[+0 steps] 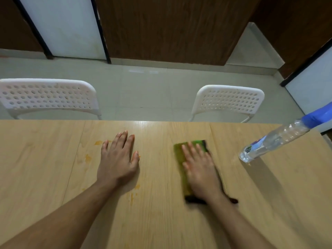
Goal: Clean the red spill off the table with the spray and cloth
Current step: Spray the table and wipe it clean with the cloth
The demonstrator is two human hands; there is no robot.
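Note:
My right hand [199,169] lies flat with straight fingers on a green cloth [180,164] with dark edges, pressing it onto the wooden table [179,221]; hand and cloth are blurred. My left hand [117,159] rests flat and open on the table left of the cloth. Orange-red spill marks [88,158] are scattered around the left hand, with more streaks [132,196] near its wrist. A clear spray bottle [273,139] with a blue top stands at the right of the table, apart from both hands.
Two white perforated chairs [48,96] [230,101] stand behind the table's far edge. Beyond them are a pale tiled floor and brown wall panels.

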